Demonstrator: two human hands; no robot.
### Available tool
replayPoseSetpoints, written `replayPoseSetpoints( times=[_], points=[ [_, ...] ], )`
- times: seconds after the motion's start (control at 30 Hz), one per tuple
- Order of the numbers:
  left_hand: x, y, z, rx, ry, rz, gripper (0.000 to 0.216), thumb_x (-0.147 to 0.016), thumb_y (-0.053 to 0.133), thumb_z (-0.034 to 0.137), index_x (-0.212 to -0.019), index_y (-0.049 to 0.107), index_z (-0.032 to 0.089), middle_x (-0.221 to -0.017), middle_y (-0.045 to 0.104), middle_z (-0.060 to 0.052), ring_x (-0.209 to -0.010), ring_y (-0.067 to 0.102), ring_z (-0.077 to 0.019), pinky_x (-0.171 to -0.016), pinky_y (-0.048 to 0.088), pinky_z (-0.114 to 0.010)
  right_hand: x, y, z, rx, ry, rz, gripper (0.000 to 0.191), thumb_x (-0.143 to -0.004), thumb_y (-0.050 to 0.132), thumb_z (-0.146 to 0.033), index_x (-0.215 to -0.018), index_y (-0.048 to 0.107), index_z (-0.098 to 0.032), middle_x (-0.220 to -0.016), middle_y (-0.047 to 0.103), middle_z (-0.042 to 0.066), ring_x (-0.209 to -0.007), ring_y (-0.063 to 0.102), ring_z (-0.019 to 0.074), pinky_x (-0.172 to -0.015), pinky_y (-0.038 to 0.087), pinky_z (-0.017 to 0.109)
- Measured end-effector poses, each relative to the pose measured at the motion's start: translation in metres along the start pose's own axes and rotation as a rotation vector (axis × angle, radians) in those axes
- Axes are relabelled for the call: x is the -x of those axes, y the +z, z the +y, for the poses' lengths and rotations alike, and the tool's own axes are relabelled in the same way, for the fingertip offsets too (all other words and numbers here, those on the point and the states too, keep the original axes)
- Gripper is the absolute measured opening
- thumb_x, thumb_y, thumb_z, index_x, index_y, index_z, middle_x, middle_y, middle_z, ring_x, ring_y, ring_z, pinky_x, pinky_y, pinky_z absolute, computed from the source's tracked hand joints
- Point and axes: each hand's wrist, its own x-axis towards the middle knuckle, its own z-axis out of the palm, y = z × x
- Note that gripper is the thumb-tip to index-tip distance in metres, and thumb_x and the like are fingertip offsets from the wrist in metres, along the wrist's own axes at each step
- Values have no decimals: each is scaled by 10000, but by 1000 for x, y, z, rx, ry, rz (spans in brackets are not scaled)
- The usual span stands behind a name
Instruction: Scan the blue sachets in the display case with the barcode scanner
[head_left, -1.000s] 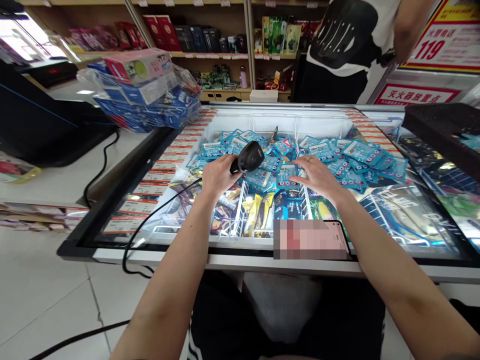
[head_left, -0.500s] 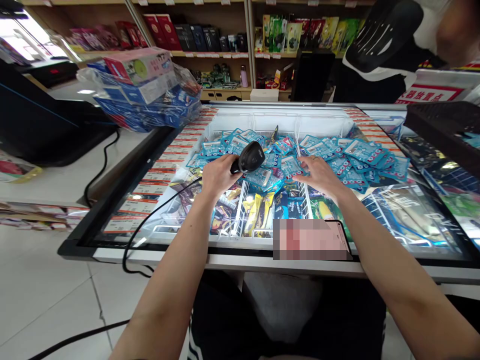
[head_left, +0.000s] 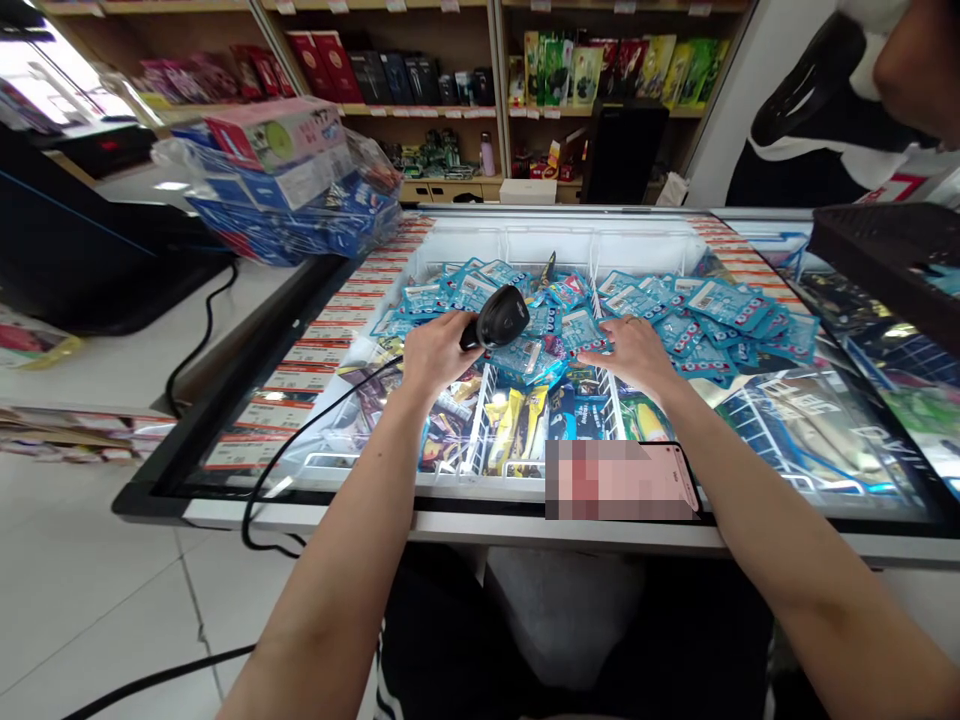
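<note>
My left hand (head_left: 436, 352) is wrapped round the handle of a black corded barcode scanner (head_left: 501, 318), whose head points to the right over the freezer's glass top. My right hand (head_left: 636, 350) has its fingers apart and is nearest to a blue packet (head_left: 581, 330); whether the fingertips touch it I cannot tell. More blue packets lie loose on the glass, one heap behind the scanner and another heap (head_left: 720, 310) to the right of my right hand. Below my right hand, a phone (head_left: 682, 480) lies at the freezer's front edge, its screen mostly blurred.
Ice creams in yellow wrappers (head_left: 517, 420) show through the glass in wire baskets. Plastic-wrapped boxes (head_left: 285, 180) stand at the back left. The scanner's black cable (head_left: 315, 415) runs down the left side. Another person (head_left: 814, 150) is at the far right, near a dark tray (head_left: 892, 260).
The other person at the back right has shifted further right. My right hand has moved very slightly left; my left hand and the scanner stay almost where they were.
</note>
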Motion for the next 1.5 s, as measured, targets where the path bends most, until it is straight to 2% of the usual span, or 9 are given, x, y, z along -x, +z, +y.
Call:
replayPoseSetpoints(
  times=[0.17,0.37,0.6,0.8,0.93,1.3,1.5],
  points=[
    [-1,1,-1,1,4,6,365,-775,542,385,-1105,600,242,-1055,669,-48,-947,622,-241,-647,410,-287,-3,-8,4,-167,147,19,509,-658,650,-557,-988,583,-176,-825,628,68,-822,604,270,-753,476,421],
    [-1,1,-1,3,18,14,360,-774,537,395,-1090,605,237,-1032,676,-51,-939,626,-240,-641,409,-286,-8,-11,12,-351,265,151,332,-759,547,-426,-1004,557,-203,-815,653,58,-750,636,250,-734,496,421],
    [0,-1,2,65,64,7,373,-767,536,399,-1085,604,218,-1040,671,-65,-934,625,-230,-681,427,-280,-6,-9,8,-596,285,172,447,-824,455,-459,-1188,443,-201,-847,675,81,-677,667,251,-628,538,426],
    [0,-2,5,120,145,-25,371,-753,545,351,-1096,606,225,-1015,678,-47,-887,629,-203,-648,416,-261,-4,-14,4,-577,345,193,445,-820,476,-465,-1169,453,-191,-714,679,64,-581,660,248,-653,529,428],
    [1,-3,8,121,149,-47,359,-735,550,323,-1076,619,233,-1014,679,-42,-866,630,-195,-635,410,-254,-5,-14,5,-595,379,197,442,-813,478,-456,-1171,448,-199,-650,665,38,-533,645,248,-601,525,422],
    [2,-4,10,106,180,-69,372,-742,558,337,-1097,616,239,-1005,685,-38,-867,636,-212,-615,395,-264,-5,-11,5,-595,353,212,409,-817,479,-436,-1146,462,-195,-580,639,9,-483,624,225,-558,521,392],
    [1,-2,11,87,171,-78,369,-760,553,356,-1107,609,243,-1023,680,-42,-874,637,-218,-631,405,-274,-4,-10,3,-596,370,189,462,-819,467,-454,-1196,440,-189,-604,645,18,-503,630,235,-549,518,396]
  ],
)
